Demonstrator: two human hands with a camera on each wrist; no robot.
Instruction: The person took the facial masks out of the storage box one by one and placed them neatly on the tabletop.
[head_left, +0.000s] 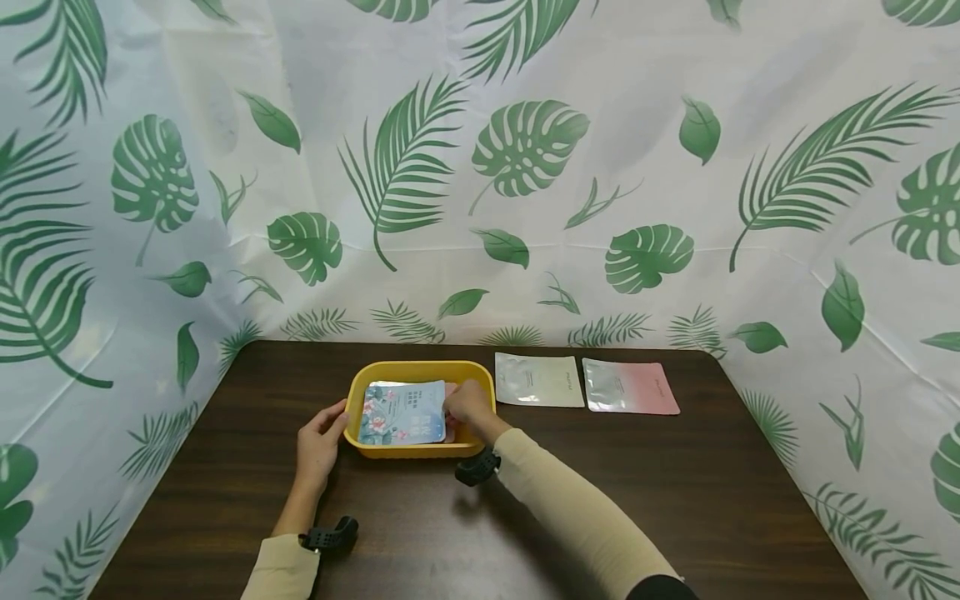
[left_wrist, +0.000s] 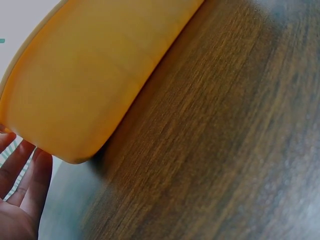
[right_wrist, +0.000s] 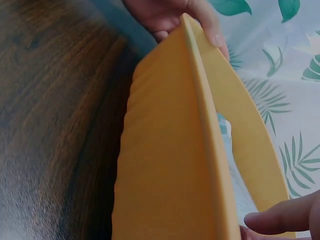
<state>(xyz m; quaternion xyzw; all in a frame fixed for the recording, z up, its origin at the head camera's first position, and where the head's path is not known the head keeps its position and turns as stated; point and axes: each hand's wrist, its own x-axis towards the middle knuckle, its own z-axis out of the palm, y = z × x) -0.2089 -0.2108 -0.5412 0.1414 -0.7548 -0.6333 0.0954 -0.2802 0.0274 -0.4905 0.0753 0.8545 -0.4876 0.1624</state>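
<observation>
A yellow plastic basket (head_left: 420, 451) stands on the table. Inside lies a blue floral face mask packet (head_left: 405, 412), overlapping a pink packet (head_left: 451, 433) mostly hidden beneath it. At the basket's left end my left hand (head_left: 318, 442) grips the rim, its thumb over the edge and its fingers (left_wrist: 37, 175) against the outer wall. My right hand (head_left: 471, 407) reaches over the right end into the basket, with curled fingers pinching the blue packet's right edge. In the right wrist view the basket wall (right_wrist: 165, 150) hides most of the packets, and a fingertip (right_wrist: 257, 222) shows above them.
To the right of the basket, a pale green face mask packet (head_left: 538, 381) and a pink-and-white one (head_left: 630, 387) lie flat side by side. The dark wooden table (head_left: 405, 533) ends at a leaf-patterned curtain (head_left: 555, 275) behind and on both sides.
</observation>
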